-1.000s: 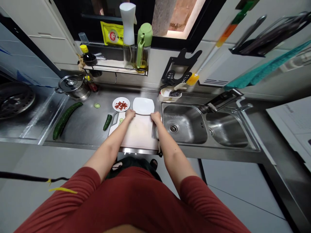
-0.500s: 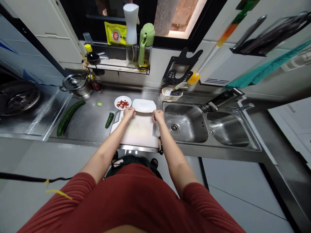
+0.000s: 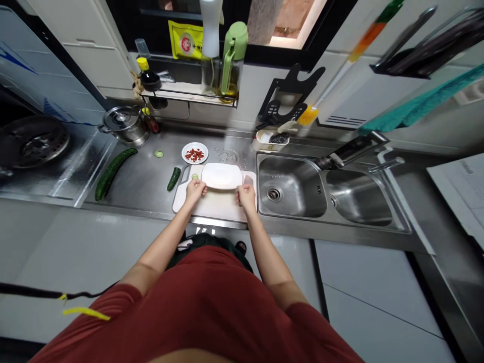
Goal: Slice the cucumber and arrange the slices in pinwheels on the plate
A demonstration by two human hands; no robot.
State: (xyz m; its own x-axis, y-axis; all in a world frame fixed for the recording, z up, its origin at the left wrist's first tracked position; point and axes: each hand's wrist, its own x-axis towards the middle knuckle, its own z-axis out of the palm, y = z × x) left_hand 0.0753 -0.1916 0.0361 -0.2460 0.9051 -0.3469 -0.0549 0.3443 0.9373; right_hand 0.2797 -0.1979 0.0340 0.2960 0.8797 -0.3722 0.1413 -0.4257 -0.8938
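Note:
A white oblong plate is held between both hands over the white cutting board. My left hand grips its left end, fingers closed at the edge. At the right end my right hand pinches the plate in the same way. A cucumber slice lies on the board beside my left hand. Left of the board is a short piece of cucumber. Behind the board stands a small white dish with red pieces in it. Part of the knife blade shows by my right hand.
A long cucumber and a cucumber end lie on the steel counter at left. A lidded pot stands behind them. The double sink adjoins the board at right. A utensil box sits behind the sink's corner.
Both hands have drawn the plate toward the body, from the board's back edge to above the board. Wet marks now show on the counter where the plate was. The view has shifted slightly.

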